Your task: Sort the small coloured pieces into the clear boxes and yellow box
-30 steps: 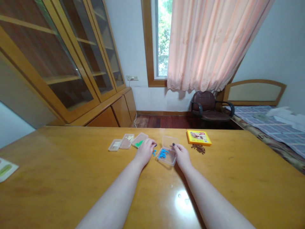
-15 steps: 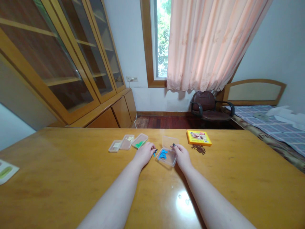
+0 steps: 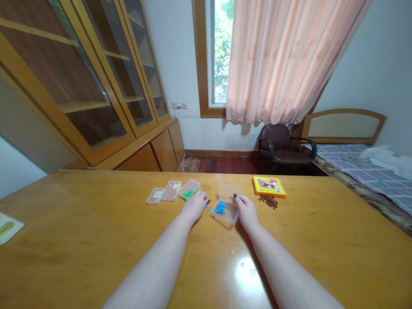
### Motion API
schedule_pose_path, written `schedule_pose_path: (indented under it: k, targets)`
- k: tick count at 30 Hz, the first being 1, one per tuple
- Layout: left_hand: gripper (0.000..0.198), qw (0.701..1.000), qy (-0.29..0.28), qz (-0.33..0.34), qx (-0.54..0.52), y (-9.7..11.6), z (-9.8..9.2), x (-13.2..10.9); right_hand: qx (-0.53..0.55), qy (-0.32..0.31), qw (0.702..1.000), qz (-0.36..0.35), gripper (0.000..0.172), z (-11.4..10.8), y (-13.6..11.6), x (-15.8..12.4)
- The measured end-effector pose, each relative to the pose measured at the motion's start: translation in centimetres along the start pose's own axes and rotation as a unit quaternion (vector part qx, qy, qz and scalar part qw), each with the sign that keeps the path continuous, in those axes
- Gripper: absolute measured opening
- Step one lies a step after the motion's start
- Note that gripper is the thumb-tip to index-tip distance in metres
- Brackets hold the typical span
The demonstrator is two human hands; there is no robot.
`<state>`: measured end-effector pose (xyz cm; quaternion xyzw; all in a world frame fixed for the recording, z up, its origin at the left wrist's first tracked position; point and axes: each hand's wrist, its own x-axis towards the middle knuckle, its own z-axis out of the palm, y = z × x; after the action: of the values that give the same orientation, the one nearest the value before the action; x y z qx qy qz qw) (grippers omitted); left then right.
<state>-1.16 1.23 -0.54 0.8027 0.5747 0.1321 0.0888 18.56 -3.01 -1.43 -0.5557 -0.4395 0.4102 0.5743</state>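
My right hand (image 3: 246,210) grips the right edge of a clear plastic box (image 3: 230,219) whose lid (image 3: 230,191) stands open behind it. Small blue pieces (image 3: 220,208) are gathered in the box's left part. To the left of it, my left hand (image 3: 195,206) rests low on the table, fingers closed around a small blue piece (image 3: 206,205) at the fingertips. One more blue piece (image 3: 209,210) lies on the wood just right of those fingers. Close behind the left hand sits a clear box with green pieces (image 3: 189,194).
Two further clear boxes, one with cream pieces (image 3: 174,187) and one with pale contents (image 3: 157,195), stand at the left. A yellow flat box (image 3: 269,186) lies to the right, brown pieces (image 3: 268,201) in front of it. A white card (image 3: 9,227) is at the table's left edge.
My left hand has drawn slightly left, away from the open box, and the loose blue pieces by its fingertips show more plainly. My right hand stays on the box.
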Motion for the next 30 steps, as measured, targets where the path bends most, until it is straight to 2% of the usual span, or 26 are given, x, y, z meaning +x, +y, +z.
schedule_pose_path:
  k: [5,9,11,13,15,17,20,22,24,30]
  targets:
    - [0.015,1.000,0.000,-0.005,0.005,0.4,-0.3,-0.1,-0.001,-0.004,1.000,0.000,0.040,0.0,0.0,0.0]
    - [0.017,0.995,0.078,0.009,-0.060,1.3,-1.4,-0.6,-0.002,-0.005,1.000,0.004,0.038,-0.1,0.1,0.1]
    - [0.018,0.988,0.103,0.060,-0.102,1.9,-1.9,-0.9,-0.001,-0.006,1.000,0.003,0.040,-0.1,0.0,0.0]
    - [0.020,0.978,0.084,0.134,-0.133,2.5,-2.2,-1.2,0.002,-0.008,1.000,0.004,0.041,0.0,0.0,0.0]
    - [0.026,0.972,0.059,0.169,-0.154,2.7,-2.3,-1.3,0.008,-0.007,1.000,0.008,0.042,0.0,-0.1,0.0]
    - [0.027,0.977,0.059,0.137,-0.154,2.5,-2.4,-1.2,0.016,-0.006,1.000,0.015,0.041,0.1,-0.1,0.0]
    - [0.023,0.992,0.057,0.032,-0.109,1.5,-2.5,-0.8,0.022,-0.005,1.000,0.019,0.040,0.1,0.1,0.1]
    - [0.022,0.997,0.021,-0.035,-0.063,0.9,-2.5,-0.8,0.022,-0.005,1.000,0.021,0.039,0.1,0.2,0.1]
    - [0.025,0.997,-0.017,-0.068,-0.030,0.5,-2.3,-0.9,0.023,-0.006,0.999,0.022,0.038,0.1,0.3,0.2]
    - [0.035,0.997,-0.068,0.008,-0.032,0.3,-2.0,-1.1,0.020,-0.006,1.000,0.016,0.038,0.0,0.1,0.1]
